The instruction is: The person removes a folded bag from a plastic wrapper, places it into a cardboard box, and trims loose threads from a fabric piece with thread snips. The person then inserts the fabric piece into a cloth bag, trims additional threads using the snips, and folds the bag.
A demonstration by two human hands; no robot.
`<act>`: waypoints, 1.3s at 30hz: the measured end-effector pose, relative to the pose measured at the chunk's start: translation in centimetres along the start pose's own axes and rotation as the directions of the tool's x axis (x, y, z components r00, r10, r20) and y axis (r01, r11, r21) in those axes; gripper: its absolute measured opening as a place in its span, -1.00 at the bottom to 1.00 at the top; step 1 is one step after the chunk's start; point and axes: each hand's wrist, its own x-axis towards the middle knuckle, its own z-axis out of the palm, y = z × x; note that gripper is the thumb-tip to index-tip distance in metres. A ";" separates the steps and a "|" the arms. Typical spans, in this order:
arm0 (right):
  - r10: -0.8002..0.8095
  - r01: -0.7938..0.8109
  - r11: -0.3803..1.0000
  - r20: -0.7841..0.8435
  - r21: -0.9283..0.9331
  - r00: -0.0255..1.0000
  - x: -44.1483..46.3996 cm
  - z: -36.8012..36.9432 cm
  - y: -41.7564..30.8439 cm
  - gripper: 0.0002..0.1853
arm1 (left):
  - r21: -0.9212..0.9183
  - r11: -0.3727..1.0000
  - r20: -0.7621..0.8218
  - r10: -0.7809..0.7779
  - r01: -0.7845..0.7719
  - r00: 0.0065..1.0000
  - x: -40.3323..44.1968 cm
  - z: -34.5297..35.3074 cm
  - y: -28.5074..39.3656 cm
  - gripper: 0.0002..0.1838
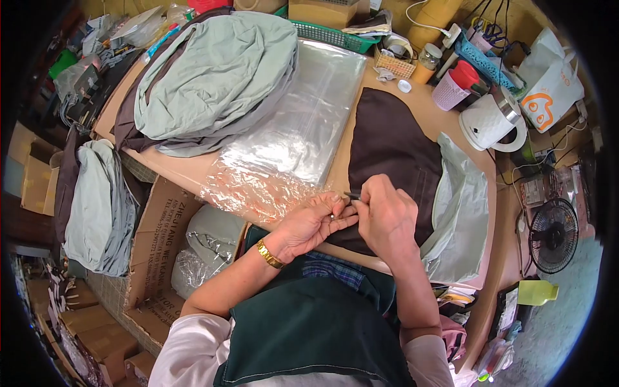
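tan table (422, 108); right grip (385, 216) closed on small dark object (352, 195); left grip (305, 226) curled, hold unclear.

- The small dark object (351, 195) at the right hand (385, 213) was mostly covered by fingers; its kind could not be told.
- Whether anything was gripped by the left hand (311, 222) could not be told.
- Part of the brown fabric panel (390, 142) was covered by the right hand and forearm.
- The smaller print on the cardboard box (151, 258) was too small to be read.
- The contents of that box were partly hidden by the tabletop (171, 173).
- The red container (209, 4) was cut off by the top edge.
- The white shirt (187, 355) was cut off by the bottom edge.
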 end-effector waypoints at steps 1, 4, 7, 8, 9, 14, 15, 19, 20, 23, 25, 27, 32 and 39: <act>0.003 -0.003 1.000 -0.004 -0.001 1.000 0.1 0.5 0.6 -0.70 | 0.005 1.000 -0.069 0.005 -0.005 0.998 -0.2 0.6 0.0 -0.76; 0.221 -0.216 0.975 -0.243 0.047 0.944 0.3 2.4 4.8 -0.64 | 0.066 0.998 -0.196 0.031 -0.019 0.980 -1.3 1.0 1.3 -0.81; 0.356 -0.391 0.916 -0.262 -0.092 0.897 -1.7 4.5 10.4 -0.58 | -0.189 0.967 -0.132 0.147 -0.170 0.980 -3.2 -1.8 5.5 -0.73; 0.444 -0.472 0.875 -0.208 -0.110 0.871 -2.4 4.9 11.8 -0.55 | -0.121 0.934 -0.239 0.301 -0.336 0.923 -3.6 -1.4 6.8 -0.63; 0.531 -0.549 0.826 -0.148 -0.131 0.834 -2.7 5.0 12.2 -0.52 | 0.040 0.919 -0.175 0.392 -0.391 0.903 -3.5 -1.9 8.4 -0.74; 0.524 -0.547 0.828 -0.179 -0.125 0.833 -2.2 6.1 13.4 -0.53 | 0.870 0.490 -0.291 0.423 0.054 0.858 1.6 -0.9 1.9 -0.32; 0.531 -0.555 0.825 -0.188 -0.106 0.826 -2.1 6.1 13.6 -0.53 | 0.983 0.180 -0.128 0.520 0.038 0.845 3.0 -2.1 -0.6 -0.33; 0.573 -0.601 0.791 -0.204 -0.118 0.794 -1.9 5.5 15.1 -0.54 | 0.993 -0.080 0.104 0.221 -0.089 0.970 3.4 -2.1 -2.0 -0.53; 0.586 -0.615 0.778 -0.208 -0.124 0.783 -1.9 5.4 15.4 -0.54 | 0.993 -0.081 0.107 0.210 -0.092 0.972 2.9 -1.7 -1.4 -0.53; 0.599 -0.630 0.762 -0.207 -0.150 0.774 -1.7 5.2 16.2 -0.54 | 0.966 -0.133 -0.224 0.011 0.224 0.974 0.3 -0.5 1.5 -0.65; 0.597 -0.627 0.762 -0.199 -0.164 0.777 -1.6 5.3 16.5 -0.54 | 0.957 0.157 -0.245 -0.007 0.244 0.969 -1.6 -0.9 2.4 -0.64; 0.575 -0.607 0.778 -0.205 -0.162 0.792 -1.7 5.4 16.9 -0.53 | 0.964 0.100 -0.247 0.010 0.245 0.969 -2.8 -0.9 3.3 -0.64; 0.603 -0.621 0.779 -0.165 -0.087 0.780 -1.4 3.2 16.6 -0.56 | 0.929 -0.243 -0.229 0.213 0.279 0.950 -4.1 0.5 4.6 -0.70; 0.282 -0.269 0.911 0.005 0.314 0.959 -2.7 4.6 5.7 -0.61 | 0.937 0.292 -0.242 0.150 0.190 0.959 1.1 -1.6 -1.5 -0.36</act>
